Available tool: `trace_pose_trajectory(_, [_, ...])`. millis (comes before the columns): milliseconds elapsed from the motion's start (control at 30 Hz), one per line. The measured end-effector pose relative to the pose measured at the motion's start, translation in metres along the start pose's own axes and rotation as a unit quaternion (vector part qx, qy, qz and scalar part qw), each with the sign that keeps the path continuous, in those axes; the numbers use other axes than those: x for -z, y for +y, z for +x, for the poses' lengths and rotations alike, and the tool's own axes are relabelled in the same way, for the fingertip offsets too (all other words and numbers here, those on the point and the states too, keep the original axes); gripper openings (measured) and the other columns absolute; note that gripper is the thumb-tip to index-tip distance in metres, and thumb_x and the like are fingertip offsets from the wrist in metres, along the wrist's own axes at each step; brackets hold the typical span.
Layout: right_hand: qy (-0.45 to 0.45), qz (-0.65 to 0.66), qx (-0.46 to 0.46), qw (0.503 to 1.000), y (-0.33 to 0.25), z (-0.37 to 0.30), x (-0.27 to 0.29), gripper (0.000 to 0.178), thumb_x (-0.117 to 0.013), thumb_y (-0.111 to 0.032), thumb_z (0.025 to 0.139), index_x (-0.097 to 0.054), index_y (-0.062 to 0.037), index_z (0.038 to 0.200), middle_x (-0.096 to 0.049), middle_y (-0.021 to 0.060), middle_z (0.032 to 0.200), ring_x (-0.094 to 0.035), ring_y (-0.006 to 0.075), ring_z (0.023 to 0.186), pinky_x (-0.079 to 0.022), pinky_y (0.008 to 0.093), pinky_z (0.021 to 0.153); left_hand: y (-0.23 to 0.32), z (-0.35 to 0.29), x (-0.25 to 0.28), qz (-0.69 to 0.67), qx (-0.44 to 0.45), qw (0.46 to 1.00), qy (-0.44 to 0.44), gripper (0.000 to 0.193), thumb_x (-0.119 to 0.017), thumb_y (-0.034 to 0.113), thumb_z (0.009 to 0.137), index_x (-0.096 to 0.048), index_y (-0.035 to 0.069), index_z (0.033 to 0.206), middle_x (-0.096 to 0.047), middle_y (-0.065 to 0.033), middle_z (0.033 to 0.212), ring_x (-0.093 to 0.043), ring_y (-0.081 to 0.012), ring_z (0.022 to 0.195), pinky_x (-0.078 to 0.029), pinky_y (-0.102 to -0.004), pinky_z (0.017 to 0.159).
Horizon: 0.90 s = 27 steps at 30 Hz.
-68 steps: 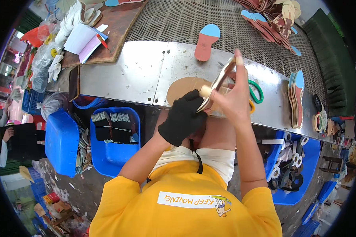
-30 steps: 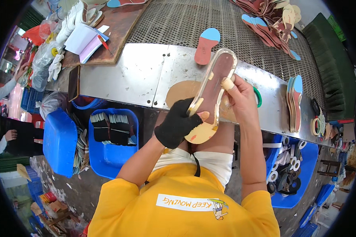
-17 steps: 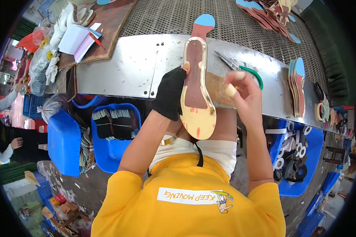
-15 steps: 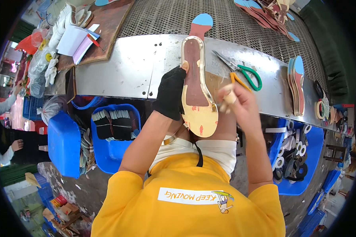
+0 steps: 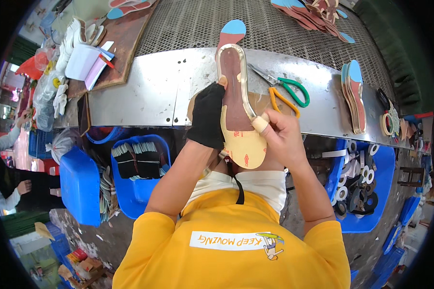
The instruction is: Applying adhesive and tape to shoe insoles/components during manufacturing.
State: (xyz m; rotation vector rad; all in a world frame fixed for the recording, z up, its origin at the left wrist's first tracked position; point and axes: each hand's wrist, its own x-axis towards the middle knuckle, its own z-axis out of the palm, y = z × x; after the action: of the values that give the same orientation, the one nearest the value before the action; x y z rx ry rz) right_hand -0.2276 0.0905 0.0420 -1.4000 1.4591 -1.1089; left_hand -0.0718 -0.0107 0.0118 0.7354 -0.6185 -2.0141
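Head view. The shoe insole (image 5: 233,96) is held up in front of you at the near edge of the metal bench (image 5: 132,91), its cream heel end toward your lap and its maroon panel facing up. A metallic gold edging strip (image 5: 245,94) runs around the forepart and down the right side. Your left hand (image 5: 207,115), in a black fingerless glove, is clamped on the left margin, thumb on top near the waist. Your right hand (image 5: 285,136), its thumb wrapped in pale tape, closes on the right margin where the strip meets the heel — the fingers beneath are partly hidden, so their exact contact cannot be told.

The step in hand appears to be pressing the strip's end onto the edge. For good work, bear down with the right thumb while the left grip stays firm, following the curve and smoothing out any pucker; support the insole from below so that it does not bend. The green-and-orange-handled scissors (image 5: 280,81) lie on the bench beyond your right hand — blades pointing away from you, within easy reach should the end need trimming.
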Motion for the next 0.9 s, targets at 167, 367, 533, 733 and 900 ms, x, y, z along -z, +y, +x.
trace_pose_trajectory(167, [0.181,-0.277,0.245,0.912,-0.004,0.022,0.022,0.032,-0.066,-0.011,0.076,-0.066,-0.0061,0.108,-0.051,0.0145,0.130,-0.043,0.0299,0.128,-0.032,0.0418,0.107,-0.009,0.007,0.019,0.180,-0.008,0.977,-0.112,0.029,-0.043,0.025,0.100,-0.057,0.003,0.114,-0.064,-0.0064,0.099,-0.062,-0.0137,0.086,-0.051,-0.0277,0.074])
trace_pose_trajectory(367, [0.184,-0.299,0.219,0.910,0.009,0.021,0.091,0.028,-0.066,-0.004,0.075,-0.066,-0.0099,0.103,-0.065,0.0090,0.103,-0.060,0.0262,0.096,-0.046,0.0377,0.086,-0.001,0.008,0.007,-0.091,0.211,0.928,-0.295,0.030,-0.049,0.023,0.096,-0.054,-0.002,0.112,-0.062,-0.0109,0.097,-0.061,-0.0271,0.087,-0.050,-0.0388,0.081])
trace_pose_trajectory(533, [0.443,-0.371,-0.047,0.815,0.059,-0.001,0.223,0.031,-0.055,-0.028,0.088,-0.066,-0.0021,0.101,-0.065,0.0237,0.088,-0.061,0.0414,0.084,-0.047,0.0434,0.075,0.012,0.005,0.031,-0.033,0.017,0.982,-0.186,0.051,-0.066,0.011,0.078,-0.049,-0.003,0.124,-0.055,-0.0133,0.125,-0.048,-0.0286,0.124,-0.041,-0.0363,0.102])
trace_pose_trajectory(733, [0.426,-0.626,0.087,0.648,0.097,0.008,0.234,0.025,-0.059,-0.022,0.086,-0.067,-0.0043,0.102,-0.065,0.0200,0.095,-0.062,0.0359,0.084,-0.048,0.0394,0.073,0.020,-0.002,0.043,0.169,-0.031,0.985,-0.019,0.024,-0.058,0.020,0.093,-0.060,-0.001,0.105,-0.066,-0.0114,0.097,-0.065,-0.0193,0.080,-0.052,-0.0283,0.068])
trace_pose_trajectory(900, [0.225,-0.239,0.016,0.945,0.051,0.111,0.047,0.026,-0.069,-0.024,0.080,-0.069,-0.0070,0.100,-0.067,0.0126,0.086,-0.064,0.0258,0.083,-0.049,0.0369,0.072,0.026,-0.017,0.040,0.221,-0.023,0.974,0.034,0.024,-0.054,0.024,0.096,-0.061,0.003,0.103,-0.067,-0.0065,0.089,-0.055,-0.0076,0.055,-0.041,-0.0195,0.044])
